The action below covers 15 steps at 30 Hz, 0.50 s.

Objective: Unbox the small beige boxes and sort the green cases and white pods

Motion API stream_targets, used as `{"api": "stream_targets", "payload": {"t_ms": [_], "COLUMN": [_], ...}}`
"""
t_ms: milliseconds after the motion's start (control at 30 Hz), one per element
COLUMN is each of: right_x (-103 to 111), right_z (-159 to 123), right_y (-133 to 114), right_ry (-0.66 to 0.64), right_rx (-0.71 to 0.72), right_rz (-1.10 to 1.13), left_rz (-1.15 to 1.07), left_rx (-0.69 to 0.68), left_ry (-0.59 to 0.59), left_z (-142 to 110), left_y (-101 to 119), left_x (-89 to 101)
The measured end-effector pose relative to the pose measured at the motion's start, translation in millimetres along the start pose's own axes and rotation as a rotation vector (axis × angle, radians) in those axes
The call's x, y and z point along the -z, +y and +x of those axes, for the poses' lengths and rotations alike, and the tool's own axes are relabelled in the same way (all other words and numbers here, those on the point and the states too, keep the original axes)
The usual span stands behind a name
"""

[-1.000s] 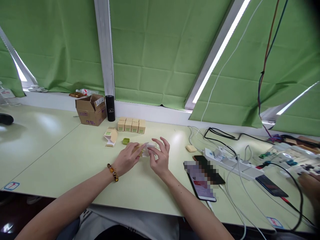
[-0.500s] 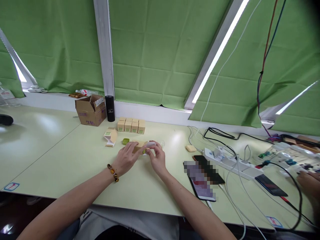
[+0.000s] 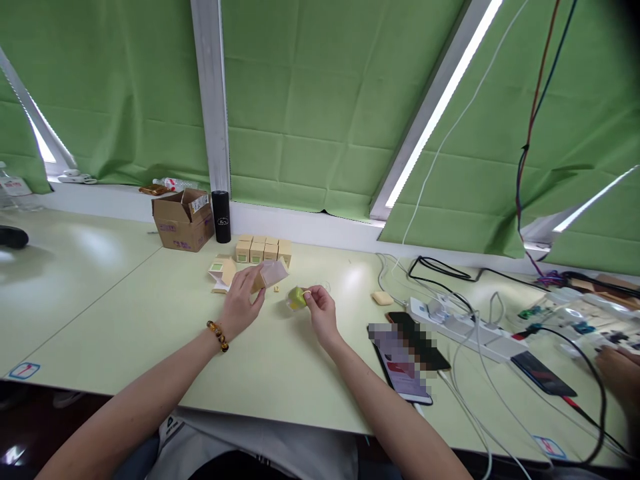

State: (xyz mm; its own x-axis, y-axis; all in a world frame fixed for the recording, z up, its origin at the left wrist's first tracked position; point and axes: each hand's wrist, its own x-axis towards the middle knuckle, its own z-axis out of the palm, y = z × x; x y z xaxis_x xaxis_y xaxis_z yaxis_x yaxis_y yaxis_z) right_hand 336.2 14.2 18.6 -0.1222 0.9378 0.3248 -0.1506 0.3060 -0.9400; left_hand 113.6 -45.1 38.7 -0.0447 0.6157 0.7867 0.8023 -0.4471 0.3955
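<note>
My left hand [image 3: 241,303] is closed around a small cardboard box [image 3: 270,274], tilted, with a whitish flap or lining at its right end. Between thumb and fingers, my right hand [image 3: 323,316] pinches a small green item in clear wrapping [image 3: 297,298], just above the table and apart from the box. Its exact kind cannot be made out. A tiny yellowish piece [image 3: 276,289] lies between the hands. Beyond my left hand rests an opened small carton [image 3: 220,268], partly covered by the fingers. Behind the held box stands a row of small tan boxes [image 3: 257,250].
A brown carton [image 3: 181,223] and a black cylinder [image 3: 221,217] stand at the back left. To the right are two phones [image 3: 407,380], a pale earphone-type case [image 3: 382,297], a power strip [image 3: 465,327] and tangled cables. Another person's hand [image 3: 617,370] shows at the right edge.
The hands have moved apart. The green item has come out of the box into my right hand, and my left hand has shifted back and left with the box, covering the green tray's spot.
</note>
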Motion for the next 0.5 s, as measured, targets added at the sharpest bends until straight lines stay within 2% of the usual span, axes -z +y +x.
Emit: {"api": "stream_targets", "payload": {"t_ms": [267,367,500], "right_x": [-9,-11,-11], "right_z": [-15,-19,-21], "right_y": [3,5,4], "right_ry": [-0.305,-0.342,-0.359], "right_rx": [0.156,0.174,0.145], "right_rz": [-0.420,-0.497,-0.531], "left_rz": [-0.666,-0.895,-1.068], "left_rx": [0.317,0.447,0.571], "left_ry": [-0.021,-0.029,-0.072], "left_z": [-3,-2,-2], "left_y": [1,1,0], "left_x": [-9.6,-11.1,-12.9]}}
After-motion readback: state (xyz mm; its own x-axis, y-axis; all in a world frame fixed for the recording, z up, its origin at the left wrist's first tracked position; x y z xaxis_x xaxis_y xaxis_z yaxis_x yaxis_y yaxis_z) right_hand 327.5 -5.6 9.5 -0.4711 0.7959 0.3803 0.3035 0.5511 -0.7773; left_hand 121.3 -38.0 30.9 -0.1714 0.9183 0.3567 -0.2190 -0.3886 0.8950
